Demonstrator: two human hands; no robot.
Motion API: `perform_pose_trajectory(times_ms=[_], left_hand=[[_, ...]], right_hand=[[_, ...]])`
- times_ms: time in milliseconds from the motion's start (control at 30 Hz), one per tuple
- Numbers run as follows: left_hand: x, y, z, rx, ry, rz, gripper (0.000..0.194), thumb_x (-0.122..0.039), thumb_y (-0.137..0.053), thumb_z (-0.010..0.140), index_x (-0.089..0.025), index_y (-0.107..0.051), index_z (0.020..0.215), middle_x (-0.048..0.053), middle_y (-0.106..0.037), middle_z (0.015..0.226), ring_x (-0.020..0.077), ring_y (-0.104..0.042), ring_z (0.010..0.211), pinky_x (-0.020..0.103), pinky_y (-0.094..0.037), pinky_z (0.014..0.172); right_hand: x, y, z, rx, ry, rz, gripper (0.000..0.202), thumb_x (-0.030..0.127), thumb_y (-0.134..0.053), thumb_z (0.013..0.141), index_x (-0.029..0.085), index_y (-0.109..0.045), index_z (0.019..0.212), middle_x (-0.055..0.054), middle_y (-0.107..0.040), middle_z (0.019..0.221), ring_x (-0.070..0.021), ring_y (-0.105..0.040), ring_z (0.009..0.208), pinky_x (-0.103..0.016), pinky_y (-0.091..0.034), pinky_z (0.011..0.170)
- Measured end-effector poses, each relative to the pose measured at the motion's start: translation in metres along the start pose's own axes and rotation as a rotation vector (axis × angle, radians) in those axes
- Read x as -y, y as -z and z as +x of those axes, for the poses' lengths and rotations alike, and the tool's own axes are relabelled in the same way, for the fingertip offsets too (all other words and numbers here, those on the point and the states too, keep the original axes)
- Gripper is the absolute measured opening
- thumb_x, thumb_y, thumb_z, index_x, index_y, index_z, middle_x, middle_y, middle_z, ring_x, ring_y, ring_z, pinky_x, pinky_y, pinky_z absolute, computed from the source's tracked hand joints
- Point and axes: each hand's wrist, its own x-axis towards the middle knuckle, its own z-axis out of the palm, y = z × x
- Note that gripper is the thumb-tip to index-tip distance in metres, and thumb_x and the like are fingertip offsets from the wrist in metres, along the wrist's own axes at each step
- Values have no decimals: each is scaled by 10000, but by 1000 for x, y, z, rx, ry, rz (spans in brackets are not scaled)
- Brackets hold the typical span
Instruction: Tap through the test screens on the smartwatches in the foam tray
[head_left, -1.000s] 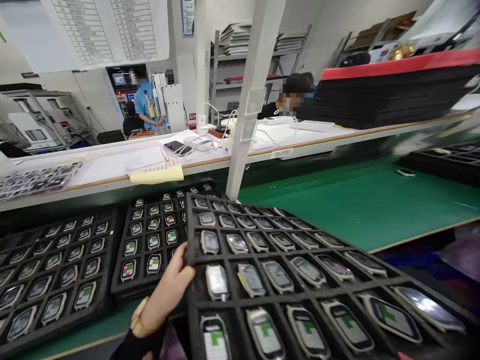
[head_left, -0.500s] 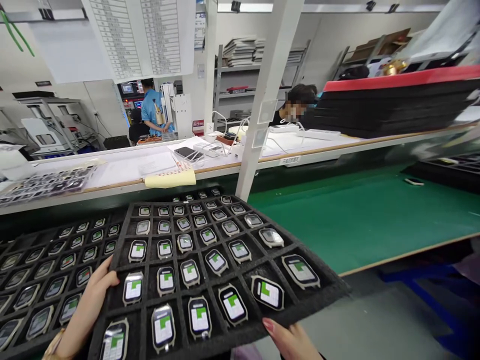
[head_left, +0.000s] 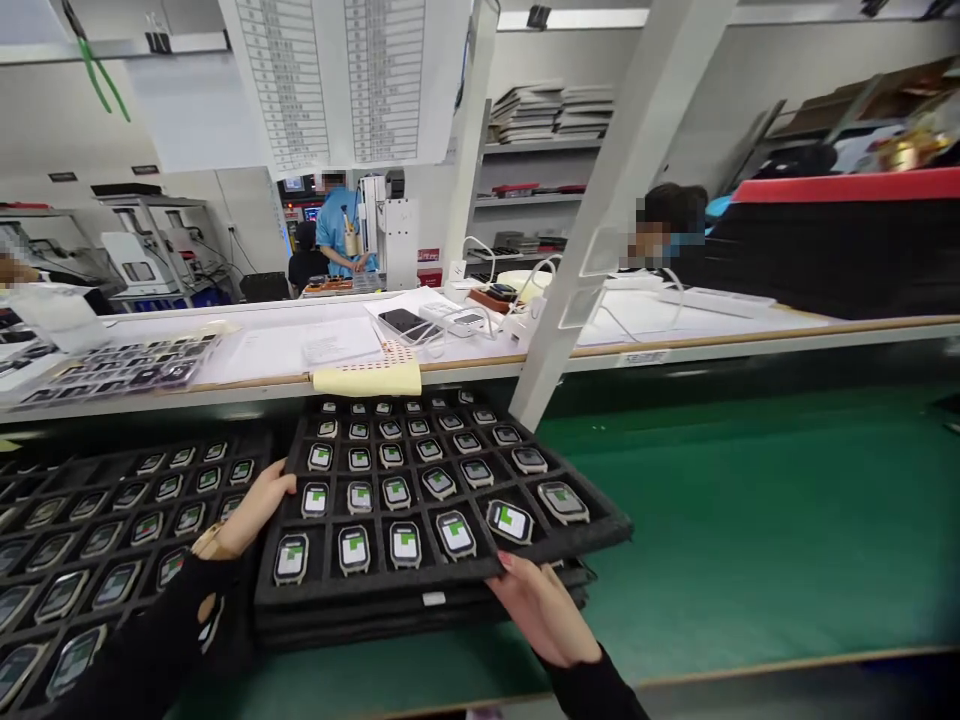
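Observation:
A black foam tray [head_left: 360,592] holds rows of square watches [head_left: 405,544] with green and white screens, each in its own compartment. It rests on a stack of similar black trays [head_left: 337,632], its front right corner slightly raised. My left hand [head_left: 256,508] grips the tray's left edge. At the front edge, right of the middle, my right hand [head_left: 541,600] has its thumb at the rim and its fingers beneath.
Another watch-filled tray [head_left: 97,540] lies left. A green bench top [head_left: 750,540] extends right. Above runs a shelf [head_left: 262,345] with papers, cables and a phone [head_left: 409,324]; a slanted white post [head_left: 592,260] rises behind the stack. Other people are beyond.
The held tray has moved away from me and down onto the stack, both hands still on it. The camera view has shifted, showing more of the stack and bench front.

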Motion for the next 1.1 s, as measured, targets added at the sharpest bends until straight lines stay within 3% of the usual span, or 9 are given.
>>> perform_pose_trajectory(times_ms=[167, 267, 367, 500, 600, 700, 833, 967, 1100], left_hand=[[7, 6, -11, 53, 46, 29, 439, -285, -585, 655, -183, -678, 1071, 64, -695, 1123, 304, -605, 1099, 356, -466, 978], [9, 18, -26, 48, 100, 107, 600, -366, -616, 729, -226, -573, 1311, 55, -537, 1421, 303, -453, 1339, 389, -330, 1154], [17, 28, -43, 68, 80, 173, 681, -451, -601, 771, -213, -491, 1400, 78, -466, 1480, 306, -434, 1359, 423, -337, 1161], [34, 28, -75, -49, -174, 308, 440, -421, -482, 907, -226, -587, 1288, 61, -540, 1372, 254, -495, 1288, 377, -394, 1118], [50, 18, -102, -223, -356, 478, 318, -320, -443, 977, -238, -617, 1230, 52, -576, 1291, 226, -518, 1241, 363, -370, 1121], [67, 6, -120, -332, -553, 614, 281, -221, -453, 989, -241, -616, 1218, 51, -584, 1257, 212, -531, 1213, 341, -386, 1087], [84, -5, -130, -330, -642, 670, 299, -151, -476, 977, -210, -590, 1247, 72, -559, 1271, 207, -511, 1232, 330, -381, 1084], [91, -8, -134, -324, -635, 694, 316, -147, -496, 970, -168, -566, 1277, 108, -523, 1307, 235, -468, 1278, 365, -354, 1111], [95, -10, -135, -391, -656, 726, 307, -133, -513, 952, -135, -582, 1252, 131, -525, 1282, 265, -453, 1289, 388, -348, 1108]], right_hand=[[-3, 7, -19, -103, -36, -81, 294, 413, -906, 685, 208, -703, 738, -31, -721, 817, -263, -685, 882, -443, -580, 857], [3, 14, -26, -82, -180, -257, 442, 548, -887, 677, 143, -727, 752, -109, -736, 816, -272, -707, 791, -411, -607, 783], [8, 22, -29, -17, -357, -430, 668, 767, -769, 659, 103, -733, 725, -153, -710, 661, -253, -694, 596, -331, -593, 584], [18, 15, -42, 32, -431, -554, 727, 861, -599, 734, 154, -638, 568, -83, -594, 442, -164, -553, 384, -236, -438, 395], [31, -8, -53, 129, -270, -707, 641, 738, -580, 869, 164, -656, 594, -69, -609, 487, -154, -555, 436, -243, -454, 450], [38, -40, -48, 333, 116, -865, 451, 493, -525, 1010, 179, -729, 758, -79, -690, 685, -191, -650, 606, -279, -526, 547], [20, -81, -22, 587, 694, -1086, 214, 198, -515, 1015, 208, -709, 1103, -103, -701, 1155, -272, -612, 1161, -491, -485, 1019], [-10, -107, -3, 731, 807, -1346, 243, 183, -479, 1025, 156, -671, 1172, -149, -445, 1495, -340, -330, 1426, -663, -248, 1150], [-22, -114, 0, 749, 812, -1458, 287, 179, -460, 1016, 133, -638, 1236, -159, -346, 1553, -360, -225, 1467, -684, -237, 1147]])
